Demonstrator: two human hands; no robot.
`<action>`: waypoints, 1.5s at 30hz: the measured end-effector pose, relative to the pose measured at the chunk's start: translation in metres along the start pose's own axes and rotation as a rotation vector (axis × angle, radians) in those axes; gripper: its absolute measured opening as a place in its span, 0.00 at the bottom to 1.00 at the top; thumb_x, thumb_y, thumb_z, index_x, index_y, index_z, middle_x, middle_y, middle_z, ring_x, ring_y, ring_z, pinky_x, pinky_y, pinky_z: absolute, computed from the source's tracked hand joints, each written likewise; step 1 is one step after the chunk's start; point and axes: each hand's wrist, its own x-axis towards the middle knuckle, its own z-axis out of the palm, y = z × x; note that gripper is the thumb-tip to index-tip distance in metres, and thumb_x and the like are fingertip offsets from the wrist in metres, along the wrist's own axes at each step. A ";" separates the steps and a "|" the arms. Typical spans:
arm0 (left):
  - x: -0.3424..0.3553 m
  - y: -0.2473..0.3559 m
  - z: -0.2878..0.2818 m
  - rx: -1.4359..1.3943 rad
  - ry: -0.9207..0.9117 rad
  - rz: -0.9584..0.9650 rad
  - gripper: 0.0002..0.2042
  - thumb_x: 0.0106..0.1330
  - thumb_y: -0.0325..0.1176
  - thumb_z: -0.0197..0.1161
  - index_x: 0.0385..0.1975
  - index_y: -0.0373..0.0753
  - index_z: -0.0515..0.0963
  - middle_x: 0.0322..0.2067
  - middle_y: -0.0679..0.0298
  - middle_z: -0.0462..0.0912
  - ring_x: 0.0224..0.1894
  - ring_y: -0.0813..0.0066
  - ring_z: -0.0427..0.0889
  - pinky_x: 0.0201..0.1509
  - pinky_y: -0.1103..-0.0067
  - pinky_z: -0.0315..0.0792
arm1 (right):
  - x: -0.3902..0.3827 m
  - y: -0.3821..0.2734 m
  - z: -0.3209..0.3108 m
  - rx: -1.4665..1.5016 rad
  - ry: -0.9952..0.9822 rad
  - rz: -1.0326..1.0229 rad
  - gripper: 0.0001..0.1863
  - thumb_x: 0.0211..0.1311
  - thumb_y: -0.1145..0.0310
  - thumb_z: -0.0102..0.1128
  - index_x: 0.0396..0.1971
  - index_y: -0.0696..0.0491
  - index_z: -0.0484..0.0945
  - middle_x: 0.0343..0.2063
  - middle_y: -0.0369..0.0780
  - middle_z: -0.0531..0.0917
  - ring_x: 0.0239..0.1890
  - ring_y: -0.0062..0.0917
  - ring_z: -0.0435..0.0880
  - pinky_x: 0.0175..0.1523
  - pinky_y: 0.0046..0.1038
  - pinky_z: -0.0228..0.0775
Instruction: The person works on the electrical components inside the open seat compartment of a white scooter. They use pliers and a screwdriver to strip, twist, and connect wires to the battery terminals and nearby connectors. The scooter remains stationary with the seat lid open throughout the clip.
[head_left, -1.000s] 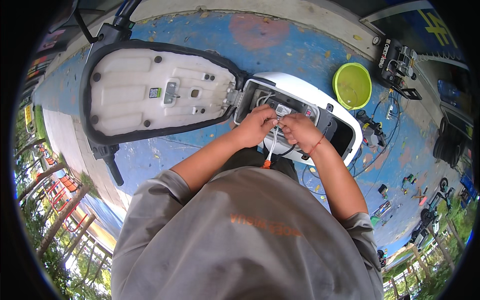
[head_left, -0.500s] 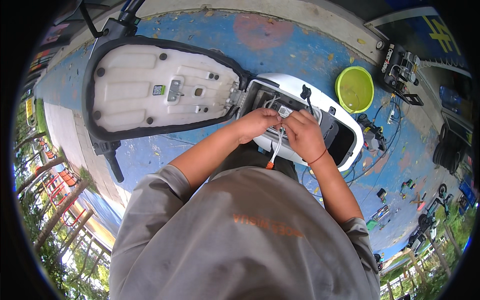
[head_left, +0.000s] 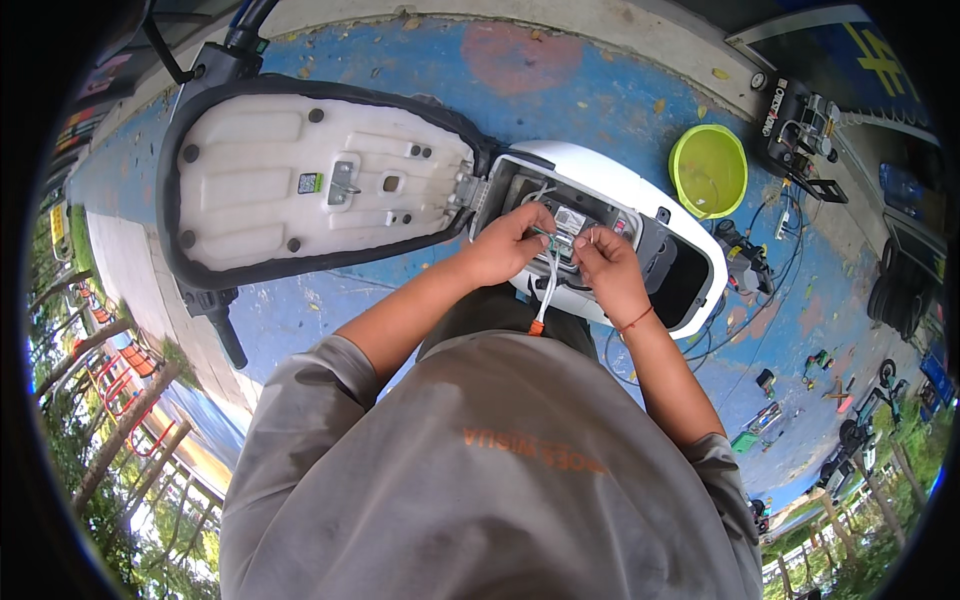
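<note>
A white scooter body [head_left: 610, 170] has its seat [head_left: 250, 180] flipped open to the left, underside up. In the open storage compartment [head_left: 480, 210] lie wires, a pale labelled part [head_left: 569, 220] and a small greenish part [head_left: 560, 243]. My left hand [head_left: 505, 250] pinches at the greenish part; exactly what is between the fingers is unclear. My right hand [head_left: 612, 272], just right of it, has thumb and finger together on what looks like a thin wire [head_left: 592, 236]. A white cable [head_left: 548, 285] runs down from there to an orange connector [head_left: 536, 326].
A yellow-green basin [head_left: 707, 170] and a black air compressor [head_left: 785, 125] stand beyond the scooter on the blue ground. A grey-black machine [head_left: 745, 260] with cables is at the right, with scattered tools [head_left: 760, 420] below and black tyres [head_left: 888, 290] by the wall.
The hands, together half a second ago, have parted slightly, the right one shifting rightward and showing more of the greenish part. A black piece that stuck up at the compartment's back is lower.
</note>
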 end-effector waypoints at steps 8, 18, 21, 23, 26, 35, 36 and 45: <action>-0.005 0.014 0.002 0.098 0.013 -0.002 0.07 0.70 0.22 0.61 0.45 0.37 0.76 0.38 0.68 0.77 0.40 0.82 0.76 0.42 0.79 0.71 | -0.005 -0.005 0.012 -0.325 0.006 -0.219 0.06 0.72 0.75 0.62 0.33 0.56 0.77 0.24 0.27 0.74 0.27 0.07 0.67 0.30 0.18 0.58; -0.005 0.021 0.003 0.440 0.048 0.264 0.08 0.65 0.21 0.62 0.43 0.35 0.77 0.41 0.55 0.80 0.42 0.59 0.83 0.46 0.70 0.77 | -0.003 0.009 0.014 -0.352 0.073 -0.243 0.04 0.70 0.77 0.63 0.33 0.58 0.79 0.24 0.27 0.78 0.26 0.08 0.69 0.30 0.18 0.60; -0.002 0.016 -0.001 0.443 0.070 0.267 0.07 0.66 0.23 0.63 0.42 0.35 0.78 0.40 0.52 0.81 0.42 0.54 0.83 0.47 0.67 0.76 | -0.001 0.030 0.016 -0.150 0.147 -0.225 0.03 0.67 0.75 0.66 0.34 0.58 0.82 0.26 0.30 0.81 0.30 0.11 0.74 0.37 0.19 0.68; -0.002 0.020 -0.003 0.445 0.074 0.241 0.07 0.67 0.24 0.63 0.42 0.35 0.79 0.39 0.51 0.82 0.43 0.52 0.83 0.47 0.66 0.76 | -0.008 0.028 0.022 -0.049 0.115 -0.070 0.03 0.69 0.74 0.67 0.35 0.57 0.83 0.28 0.29 0.82 0.32 0.11 0.75 0.39 0.18 0.68; -0.005 0.029 -0.006 0.475 0.045 0.208 0.06 0.68 0.26 0.64 0.42 0.35 0.80 0.37 0.50 0.84 0.41 0.50 0.83 0.46 0.65 0.76 | -0.009 0.039 0.032 0.111 0.113 -0.032 0.02 0.71 0.74 0.65 0.37 0.56 0.84 0.27 0.28 0.80 0.25 0.09 0.69 0.31 0.18 0.58; 0.000 0.035 -0.018 0.487 -0.071 0.029 0.05 0.69 0.28 0.65 0.39 0.35 0.81 0.35 0.54 0.87 0.38 0.59 0.85 0.46 0.68 0.77 | -0.008 0.041 0.037 0.183 0.107 -0.016 0.02 0.70 0.76 0.67 0.36 0.57 0.85 0.27 0.29 0.82 0.28 0.11 0.72 0.35 0.18 0.64; -0.002 0.036 -0.018 0.477 -0.063 0.015 0.05 0.69 0.28 0.65 0.39 0.35 0.82 0.34 0.55 0.87 0.37 0.60 0.85 0.46 0.69 0.77 | -0.007 0.042 0.036 0.154 0.109 -0.002 0.02 0.69 0.76 0.67 0.36 0.58 0.86 0.30 0.30 0.85 0.31 0.12 0.76 0.39 0.18 0.69; -0.007 0.027 -0.014 0.443 -0.035 -0.009 0.04 0.69 0.28 0.65 0.37 0.35 0.82 0.32 0.56 0.86 0.36 0.65 0.85 0.45 0.71 0.77 | -0.009 0.039 0.038 0.089 0.115 -0.022 0.03 0.67 0.78 0.67 0.32 0.60 0.86 0.28 0.31 0.84 0.31 0.11 0.76 0.38 0.19 0.69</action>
